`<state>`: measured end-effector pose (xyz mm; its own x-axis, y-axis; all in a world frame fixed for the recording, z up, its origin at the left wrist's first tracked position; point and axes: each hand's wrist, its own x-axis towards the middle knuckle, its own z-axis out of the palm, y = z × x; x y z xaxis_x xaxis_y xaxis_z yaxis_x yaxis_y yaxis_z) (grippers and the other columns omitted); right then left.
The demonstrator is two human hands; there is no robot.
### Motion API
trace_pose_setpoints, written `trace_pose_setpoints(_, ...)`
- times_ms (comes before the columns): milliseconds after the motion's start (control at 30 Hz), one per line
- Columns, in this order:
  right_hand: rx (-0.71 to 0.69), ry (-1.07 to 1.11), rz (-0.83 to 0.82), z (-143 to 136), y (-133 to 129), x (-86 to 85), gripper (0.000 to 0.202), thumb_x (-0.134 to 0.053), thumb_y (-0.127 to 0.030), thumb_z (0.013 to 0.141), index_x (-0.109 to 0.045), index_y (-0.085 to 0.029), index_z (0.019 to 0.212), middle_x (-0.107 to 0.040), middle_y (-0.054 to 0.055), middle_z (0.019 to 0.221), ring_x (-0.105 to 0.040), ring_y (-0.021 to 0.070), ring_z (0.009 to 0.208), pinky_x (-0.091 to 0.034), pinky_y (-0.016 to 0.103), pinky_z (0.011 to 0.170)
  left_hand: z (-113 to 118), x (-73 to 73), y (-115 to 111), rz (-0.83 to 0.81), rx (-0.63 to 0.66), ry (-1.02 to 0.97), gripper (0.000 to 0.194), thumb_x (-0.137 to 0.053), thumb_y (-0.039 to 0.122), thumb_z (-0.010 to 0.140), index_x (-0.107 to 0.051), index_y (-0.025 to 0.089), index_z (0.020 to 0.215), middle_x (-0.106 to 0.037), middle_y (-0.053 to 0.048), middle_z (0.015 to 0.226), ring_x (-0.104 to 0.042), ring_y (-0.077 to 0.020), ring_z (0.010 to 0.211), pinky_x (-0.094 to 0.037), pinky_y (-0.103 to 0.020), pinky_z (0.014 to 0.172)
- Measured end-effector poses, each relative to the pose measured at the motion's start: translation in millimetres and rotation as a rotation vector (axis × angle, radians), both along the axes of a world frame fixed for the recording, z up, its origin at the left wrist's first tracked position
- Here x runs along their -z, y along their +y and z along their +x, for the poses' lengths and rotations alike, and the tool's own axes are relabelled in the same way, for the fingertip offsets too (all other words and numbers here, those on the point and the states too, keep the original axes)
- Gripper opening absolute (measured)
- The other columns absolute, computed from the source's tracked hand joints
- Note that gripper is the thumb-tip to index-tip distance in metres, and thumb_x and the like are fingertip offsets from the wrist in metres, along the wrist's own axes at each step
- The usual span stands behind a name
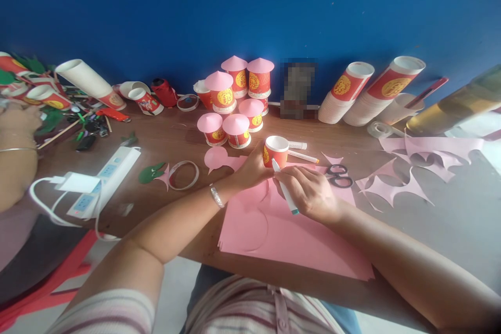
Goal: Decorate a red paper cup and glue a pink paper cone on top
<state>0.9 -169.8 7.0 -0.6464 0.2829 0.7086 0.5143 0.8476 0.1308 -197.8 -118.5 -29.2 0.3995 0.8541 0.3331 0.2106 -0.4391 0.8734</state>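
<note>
My left hand (252, 168) is closed around the left side of a red paper cup (276, 152) with a gold print and white rim, which is upright over the pink paper. In my right hand (309, 190) is a white marker (287, 190) with a teal end pointing down toward me. Its other end touches or nearly touches the cup's front; I cannot tell which. Beneath both hands lies a stack of pink paper (297, 245), with round outlines drawn on its left part. Scissors (340, 176) with dark handles rest at the paper's right edge.
Several cups with pink cone tops (236, 124) stand behind. Leaning cup stacks (358, 91) and pink paper scraps (395, 188) are at right. Left are a tape roll (183, 175), a power strip (105, 182) and another person's arm (15, 151). Two more markers (303, 156) lie behind the cup.
</note>
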Motion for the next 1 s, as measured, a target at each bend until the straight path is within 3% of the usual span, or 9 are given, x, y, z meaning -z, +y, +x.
trace_pose_setpoints(400,-0.020,-0.016,0.006,-1,0,1.8,0.021,-0.054,0.001,0.099,-0.060,-0.011,0.115,-0.072,0.008,0.090,-0.065,0.0181,0.075,-0.053,0.031,0.064,1,-8.4,-3,-0.173,0.006,-0.093,0.048,-0.087,0.046,0.084,-0.047,0.023,0.096,-0.050,-0.001,0.087,-0.052,-0.0190,0.080,-0.051,-0.038,0.071)
trace_pose_setpoints(767,-0.031,-0.007,-0.036,0,-1,2.0,0.026,-0.052,-0.001,0.099,-0.057,-0.015,0.121,-0.073,0.007,0.092,-0.067,0.0185,0.076,-0.057,0.031,0.066,1,-13.3,-5,-0.167,0.016,-0.085,0.045,-0.085,0.044,0.086,-0.045,0.023,0.094,-0.053,-0.001,0.091,-0.049,-0.0158,0.077,-0.051,-0.035,0.071)
trace_pose_setpoints(1000,-0.028,-0.001,-0.022,1,-1,3.8,0.027,-0.053,0.000,0.097,-0.059,-0.013,0.121,-0.072,0.008,0.090,-0.067,0.0191,0.075,-0.057,0.032,0.065,1,-13.3,-2,-0.154,0.025,-0.116,0.048,-0.087,0.044,0.084,-0.044,0.024,0.090,-0.045,0.002,0.086,-0.042,-0.0152,0.076,-0.043,-0.034,0.069)
